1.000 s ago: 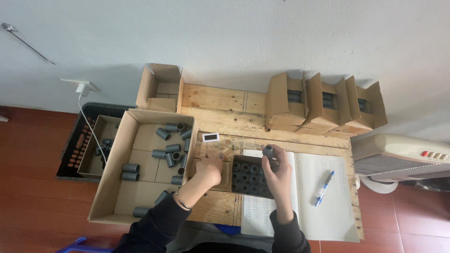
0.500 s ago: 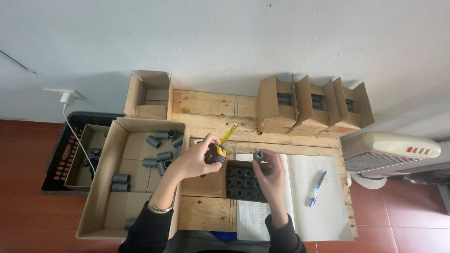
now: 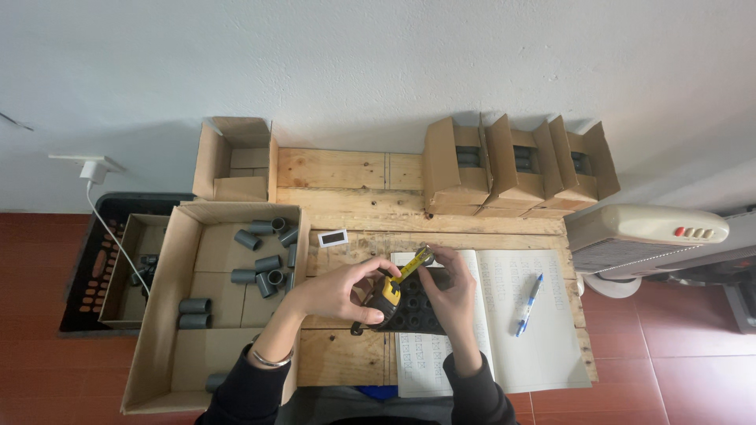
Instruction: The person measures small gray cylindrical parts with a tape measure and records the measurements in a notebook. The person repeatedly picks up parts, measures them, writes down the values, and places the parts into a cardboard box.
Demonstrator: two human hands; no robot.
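My left hand (image 3: 335,291) grips a yellow and black tape measure (image 3: 387,293) over the middle of the wooden table (image 3: 346,169). Its yellow blade (image 3: 413,264) runs up and to the right. My right hand (image 3: 450,295) pinches the blade's tip together with a small grey pipe piece (image 3: 426,250). Below both hands lies a black tray of round cells (image 3: 413,313), partly hidden by them. It rests on an open ruled notebook (image 3: 520,330).
A blue pen (image 3: 527,304) lies on the notebook. A large cardboard box (image 3: 161,315) at the left holds several grey pipe pieces (image 3: 268,264). Three small boxes (image 3: 516,169) stand at the back right, one (image 3: 228,157) at the back left. A white heater (image 3: 646,232) sits right.
My left hand has picked up the tape measure and brought it over the tray. The blade is now drawn out to my right hand, which holds the grey piece.
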